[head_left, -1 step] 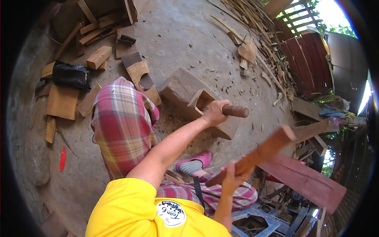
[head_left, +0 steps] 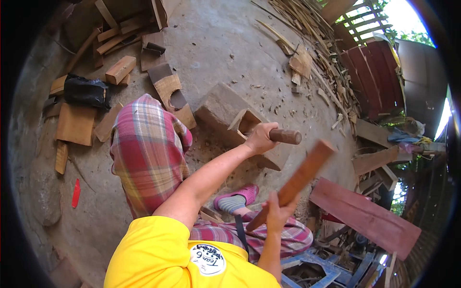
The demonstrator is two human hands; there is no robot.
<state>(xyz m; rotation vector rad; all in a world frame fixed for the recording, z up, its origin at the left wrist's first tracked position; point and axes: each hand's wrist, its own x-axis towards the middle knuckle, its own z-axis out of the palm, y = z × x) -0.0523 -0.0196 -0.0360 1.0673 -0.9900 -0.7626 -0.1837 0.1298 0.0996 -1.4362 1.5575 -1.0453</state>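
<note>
My left hand [head_left: 260,138] is wrapped round the thick wooden handle of a chisel [head_left: 288,137]; its blade is hidden. Under that hand lies a hollowed piece of wood [head_left: 248,121], against a heavy timber block [head_left: 218,103] on the floor. In my right hand [head_left: 280,212] is a wooden mallet [head_left: 306,171], a flat reddish-brown bar with a narrower grip. Its broad end is raised to the right of the chisel handle, apart from it and slightly blurred.
Cut wood pieces [head_left: 77,125] and a black plastic bundle [head_left: 86,91] lie at left. A curved wooden piece [head_left: 165,86] rests beyond my knee. Reddish planks [head_left: 365,216] and a blue metal frame [head_left: 312,271] stand at right. Wood strips [head_left: 326,53] are heaped far right.
My right hand has swung the mallet leftward, bringing its broad end closer to the chisel handle. My left hand and the chisel have barely moved.
</note>
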